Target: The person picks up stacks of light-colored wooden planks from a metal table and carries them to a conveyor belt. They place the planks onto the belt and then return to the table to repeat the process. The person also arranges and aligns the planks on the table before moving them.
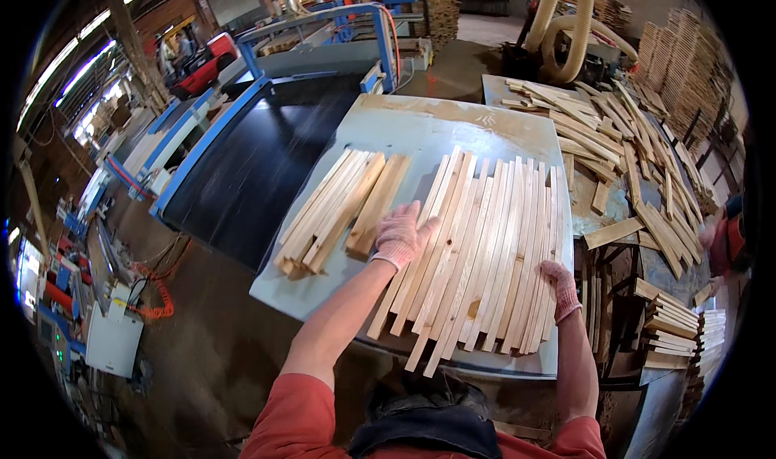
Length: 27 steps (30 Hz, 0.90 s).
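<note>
A row of pale wooden strips (477,253) lies side by side on a light-coloured tabletop (339,305), their near ends uneven. My left hand (402,231), in a knit glove, rests at the row's left edge, fingers stretched and thumb apart. On the opposite edge my gloved right hand (559,288) curls its fingers against the outermost strips; its fingertips are partly hidden. Left of the row lies a smaller group of strips (331,208). Between that group and my left hand sits a wider wooden piece (378,204).
A black conveyor belt (267,152) with a blue frame adjoins the table's left side. Loose wood strips (614,136) are heaped on a table at the right. Stacked strips (671,330) stand lower right, near another person's red garment (731,237). A ribbed hose (578,31) hangs behind.
</note>
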Available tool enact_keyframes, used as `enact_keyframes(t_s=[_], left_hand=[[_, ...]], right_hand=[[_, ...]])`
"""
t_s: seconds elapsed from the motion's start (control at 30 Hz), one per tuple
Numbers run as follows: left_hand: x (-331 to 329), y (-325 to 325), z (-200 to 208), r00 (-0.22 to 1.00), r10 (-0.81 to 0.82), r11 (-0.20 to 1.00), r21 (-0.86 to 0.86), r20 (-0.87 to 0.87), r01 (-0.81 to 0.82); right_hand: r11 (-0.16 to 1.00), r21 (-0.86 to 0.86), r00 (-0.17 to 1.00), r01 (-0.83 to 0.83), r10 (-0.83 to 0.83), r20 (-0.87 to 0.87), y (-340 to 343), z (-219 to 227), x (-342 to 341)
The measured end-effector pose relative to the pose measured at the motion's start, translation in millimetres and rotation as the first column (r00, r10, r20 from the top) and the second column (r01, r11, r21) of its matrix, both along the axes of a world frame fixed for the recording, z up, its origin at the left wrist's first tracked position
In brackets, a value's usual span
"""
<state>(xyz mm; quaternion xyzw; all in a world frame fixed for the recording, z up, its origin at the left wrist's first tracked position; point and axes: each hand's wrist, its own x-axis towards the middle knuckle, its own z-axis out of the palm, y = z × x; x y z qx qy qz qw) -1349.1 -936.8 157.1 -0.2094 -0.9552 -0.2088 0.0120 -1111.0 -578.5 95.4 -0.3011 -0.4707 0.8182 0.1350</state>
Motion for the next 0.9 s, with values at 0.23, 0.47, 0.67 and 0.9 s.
enact_keyframes(t_s=[0.23, 0.47, 0.67, 0.9], left_hand=[[-44.9, -48.6, 63.8, 0.999, -0.042, 0.749, -0.663, -0.025, 0.015], [-89.3, -75.7, 76.9, 0.986, 0.103, 0.815, -0.580, 0.132, -0.008], [-122.5, -120.2, 58.3, 0.994, -0.026, 0.947, -0.314, 0.111, 0.060], [-156.4, -202.2, 31.9, 0.991, -0.013, 0.999, -0.045, 0.132, 0.019]], right_hand=[[0.998, 0.069, 0.998, -0.004, 0.000, 0.058, 32.7, -42.1, -1.2], [0.995, -0.024, 0.991, -0.100, 0.102, 0.087, 27.9, -16.5, 3.1], [0.999, -0.012, 0.995, -0.049, 0.050, 0.091, -5.2, 20.2, -26.3], [0.988, -0.079, 0.983, -0.135, 0.144, 0.117, -78.0, 43.1, -91.5]])
